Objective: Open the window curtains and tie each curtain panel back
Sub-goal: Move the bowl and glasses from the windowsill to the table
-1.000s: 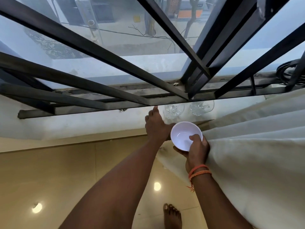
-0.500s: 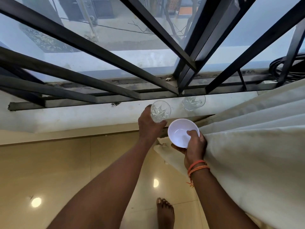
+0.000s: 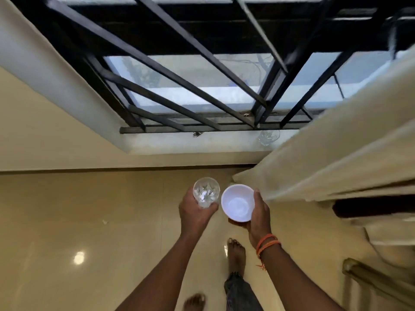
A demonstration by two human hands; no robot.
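Your left hand (image 3: 195,215) is curled round a cut-glass tumbler (image 3: 206,193), fingers wrapped under its base, mouth facing up toward you. Your right hand (image 3: 258,215) cups a white bowl (image 3: 238,203) from beneath and at its 3 o'clock side, thumb on the rim; orange thread bands (image 3: 267,243) circle that wrist. Glass and bowl sit just beside each other, apart by a narrow gap, held out over the floor. The cream curtain panel (image 3: 336,153) hangs in thick folds from 1 to 3 o'clock, bunched to the right of the window, its lower corner near the bowl's 12 o'clock; whether any tie is on it, you cannot tell. The window (image 3: 202,90) with black metal grille bars (image 3: 170,70) fills 11 to 1 o'clock. A second glass (image 3: 268,137) stands on the pale sill (image 3: 179,144) beside the curtain's edge. Glossy beige floor tiles (image 3: 89,221) below carry light reflections; your bare feet (image 3: 235,252) show at 6 o'clock.
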